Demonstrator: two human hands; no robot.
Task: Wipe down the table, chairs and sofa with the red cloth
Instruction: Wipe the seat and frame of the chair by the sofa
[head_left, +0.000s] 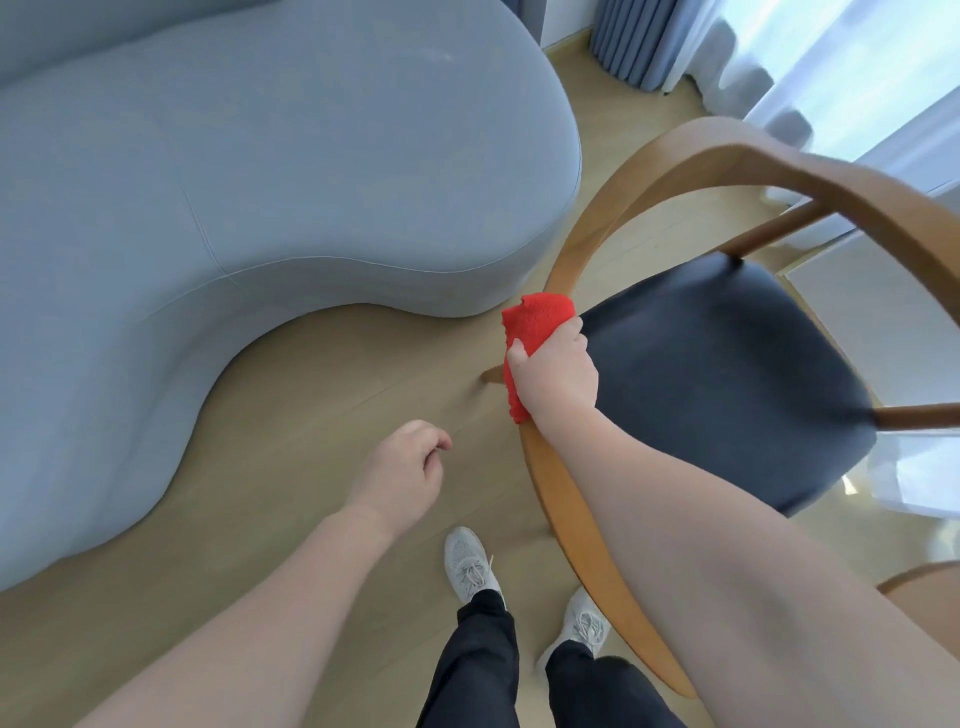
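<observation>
- Right hand (556, 376) fingers grip cloth (535, 325) wrapped on chair (587, 551) rail.
- Left hand (402, 470) idle, fingers loosely curled, empty.
- Best: keep cloth wrapped, slide along curve with firm pressure.

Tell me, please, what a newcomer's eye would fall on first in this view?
The bright red cloth stands out at the centre, gripped by the right hand against the curved wooden rail of a dark-seated chair on the right. A large pale blue sofa fills the upper left. The left hand hangs over the floor below centre, fingers loosely curled, holding nothing.
</observation>
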